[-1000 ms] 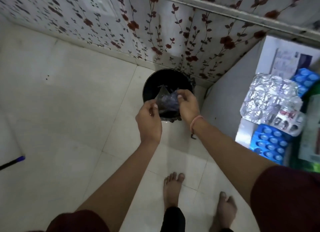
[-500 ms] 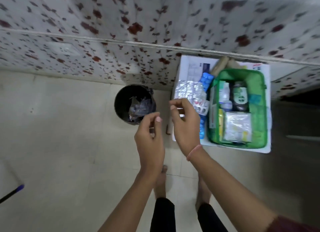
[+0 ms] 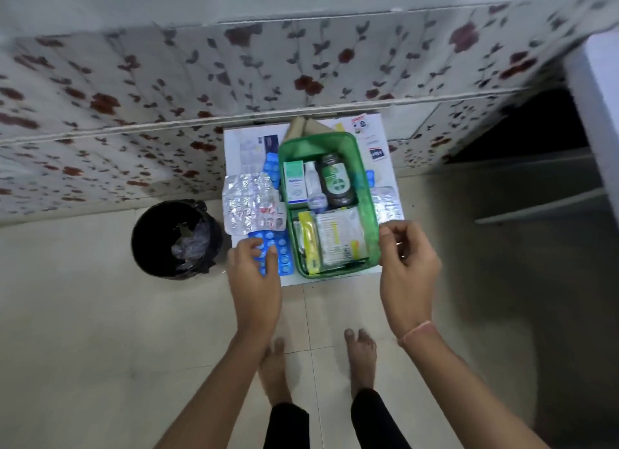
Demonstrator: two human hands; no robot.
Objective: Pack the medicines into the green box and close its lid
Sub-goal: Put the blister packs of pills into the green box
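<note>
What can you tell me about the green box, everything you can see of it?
The green box looks like translucent plastic, rectangular with rounded corners, and stands open on a small white table; no lid on it. Inside stand a dark bottle, a white carton and a small white bottle at the far end, with flat packets at the near end. The right hand hovers at its near right corner; contact is unclear.

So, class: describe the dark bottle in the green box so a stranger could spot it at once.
Find the white table against the flowered wall, then the green box on it. In the box's far half three items stand in a row; the dark bottle is the rightmost, brown with a green label, beside a small white bottle.
</note>
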